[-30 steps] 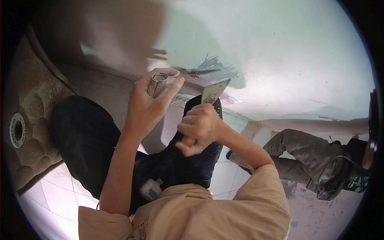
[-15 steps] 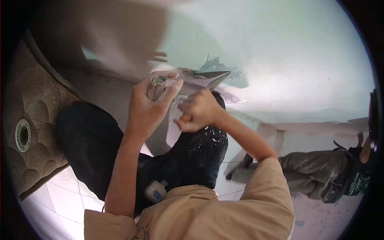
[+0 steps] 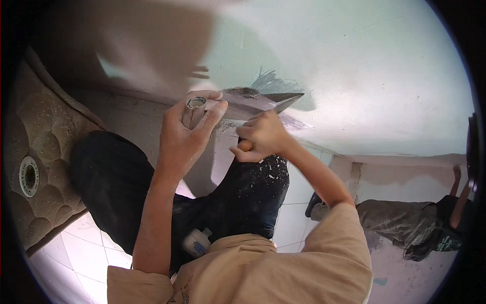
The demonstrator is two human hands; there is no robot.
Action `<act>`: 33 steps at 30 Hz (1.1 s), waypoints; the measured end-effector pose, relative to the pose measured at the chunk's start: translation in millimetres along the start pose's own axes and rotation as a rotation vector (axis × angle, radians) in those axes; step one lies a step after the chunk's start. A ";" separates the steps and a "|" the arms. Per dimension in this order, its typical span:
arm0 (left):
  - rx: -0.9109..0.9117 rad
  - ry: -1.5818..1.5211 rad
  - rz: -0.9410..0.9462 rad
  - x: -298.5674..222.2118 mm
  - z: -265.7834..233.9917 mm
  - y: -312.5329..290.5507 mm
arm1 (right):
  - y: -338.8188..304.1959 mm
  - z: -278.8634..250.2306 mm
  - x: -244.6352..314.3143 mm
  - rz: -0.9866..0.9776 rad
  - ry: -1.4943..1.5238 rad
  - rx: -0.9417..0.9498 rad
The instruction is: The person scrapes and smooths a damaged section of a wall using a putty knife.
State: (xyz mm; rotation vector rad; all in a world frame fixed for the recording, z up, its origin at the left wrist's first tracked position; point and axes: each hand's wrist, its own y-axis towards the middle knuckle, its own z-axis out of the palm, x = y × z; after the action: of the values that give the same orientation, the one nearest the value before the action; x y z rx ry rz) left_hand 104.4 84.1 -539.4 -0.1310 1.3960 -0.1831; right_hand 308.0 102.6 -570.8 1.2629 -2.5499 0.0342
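My right hand (image 3: 268, 134) is closed round the orange-brown handle of a scraper (image 3: 289, 102), whose pointed metal blade reaches up and right against the low part of the wall. A scuffed dark patch (image 3: 276, 83) marks the pale green wall just above the blade. To the left, my left hand (image 3: 177, 142) curls round a grey rolled-up sheet (image 3: 193, 117), apparently sandpaper, held upright with its round open end showing print inside. The left thumb and fingertips point toward the wall's base. Whether the left fingers touch the wall, I cannot tell.
A brown quilted mattress (image 3: 48, 142) with a round vent (image 3: 30, 176) stands on the left. My dark trousers (image 3: 258, 192) carry white flakes. A small white bottle (image 3: 197, 242) rests in my lap. Another person (image 3: 395, 220) is farther off at right, by the wall.
My right hand and the scraper have shifted a little to the right along the wall. The left hand with its roll has barely moved. The other person has changed posture, arms raised.
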 end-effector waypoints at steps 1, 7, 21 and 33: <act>0.011 0.025 -0.017 -0.1 -1.8 0.8 | 3.9 4.3 1.9 0.018 -0.039 0.028; 0.004 0.030 0.029 -1.7 -10.6 -8.7 | 6.8 -5.4 23.9 -0.061 0.078 -0.024; 0.040 -0.027 0.080 1.2 -5.3 -8.1 | -7.0 10.1 16.2 0.096 -0.042 0.069; 0.054 -0.025 0.068 1.1 -10.9 -14.2 | 2.5 9.6 55.0 -0.045 0.083 0.067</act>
State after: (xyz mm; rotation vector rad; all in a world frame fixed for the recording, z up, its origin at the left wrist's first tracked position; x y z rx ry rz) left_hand 93.2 70.1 -539.5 -0.0408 1.3676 -0.1617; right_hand 272.2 60.1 -564.7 1.3143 -2.4681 0.1601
